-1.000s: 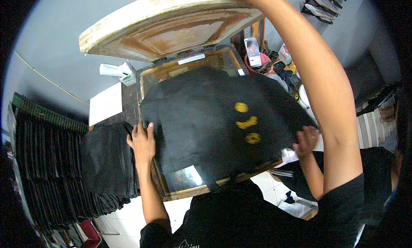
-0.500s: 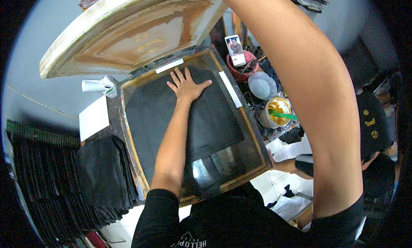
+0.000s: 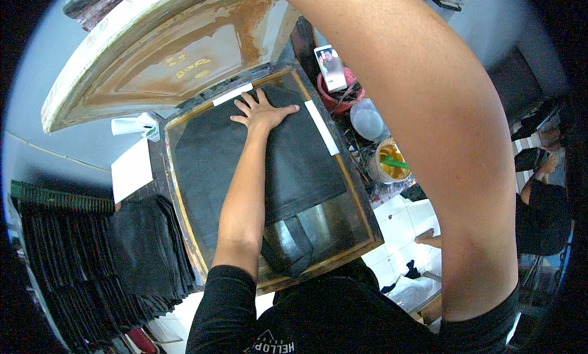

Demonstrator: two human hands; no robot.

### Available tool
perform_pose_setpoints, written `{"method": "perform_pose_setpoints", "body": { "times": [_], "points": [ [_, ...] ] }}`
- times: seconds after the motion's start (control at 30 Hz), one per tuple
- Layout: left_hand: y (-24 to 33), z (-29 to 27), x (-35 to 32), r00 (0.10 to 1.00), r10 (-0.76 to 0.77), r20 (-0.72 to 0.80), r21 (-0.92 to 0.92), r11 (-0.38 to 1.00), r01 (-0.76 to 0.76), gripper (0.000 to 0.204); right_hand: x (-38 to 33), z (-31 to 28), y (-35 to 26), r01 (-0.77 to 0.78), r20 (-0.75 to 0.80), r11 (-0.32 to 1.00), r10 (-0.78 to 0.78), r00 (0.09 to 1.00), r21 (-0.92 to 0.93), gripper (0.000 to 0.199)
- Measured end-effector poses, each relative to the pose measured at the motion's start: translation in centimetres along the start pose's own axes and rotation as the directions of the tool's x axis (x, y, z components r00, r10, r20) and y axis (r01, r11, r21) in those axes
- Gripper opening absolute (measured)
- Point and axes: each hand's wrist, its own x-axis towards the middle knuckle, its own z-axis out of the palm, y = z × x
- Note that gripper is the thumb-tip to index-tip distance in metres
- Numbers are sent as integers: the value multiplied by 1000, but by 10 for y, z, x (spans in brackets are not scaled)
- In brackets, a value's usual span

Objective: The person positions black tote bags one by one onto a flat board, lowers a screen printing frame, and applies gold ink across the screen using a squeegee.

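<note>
The right hand is cut off by the top edge of the view: only the right arm [image 3: 429, 139] shows, raised steeply from the lower right toward the lifted printing screen [image 3: 165, 60], so whether that hand grips the frame, and how tightly, cannot be told. The screen itself is tilted up and partly out of view at the top, its stained mesh facing down. The left hand [image 3: 262, 112] lies flat with fingers spread and slightly fanned, palm pressed on the black fabric bag [image 3: 288, 170]; it closes on nothing, only rests on the cloth near its far edge. The left forearm stretches straight out from the black sleeve at the lower edge of the view, crossing over the middle of the bag. Beneath the palm the bag is spread on the glass-topped printing board [image 3: 343, 225], its handles hanging off the near side below the elbow, where reflections make the folds hard to read. A strip of white tape [image 3: 322, 127] sits just right of the hand. Well left of the forearm lies a stack of black bags [image 3: 141, 250]. To the right of the hand stands a tub of yellow ink [image 3: 392, 161], with another person's arm beyond, dim at the picture's rim.
</note>
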Motion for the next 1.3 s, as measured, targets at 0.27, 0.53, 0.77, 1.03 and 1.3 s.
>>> {"method": "perform_pose_setpoints", "body": {
  "times": [0.27,0.53,0.77,1.03,1.3],
  "points": [
    [4,-6,9,998,-52,25,11,999,52,141,-10,-9,-11,-21,11,998,20,1000,51,28],
    [-9,-32,-36,882,293,-370,-420,794,-440,107,-40,-31,-15,-88,119,992,77,990,85,29],
    [-148,-95,-267,757,127,-642,-765,-33,-643,60,-170,-1,-78,-133,154,981,112,982,138,27],
    [-212,17,-349,995,-97,27,-979,197,46,19,-340,82,-122,-64,374,977,-17,927,204,28],
    [-212,20,-346,987,-122,103,-978,167,123,21,-287,47,-106,-224,595,942,34,803,249,25]
  ]
}}
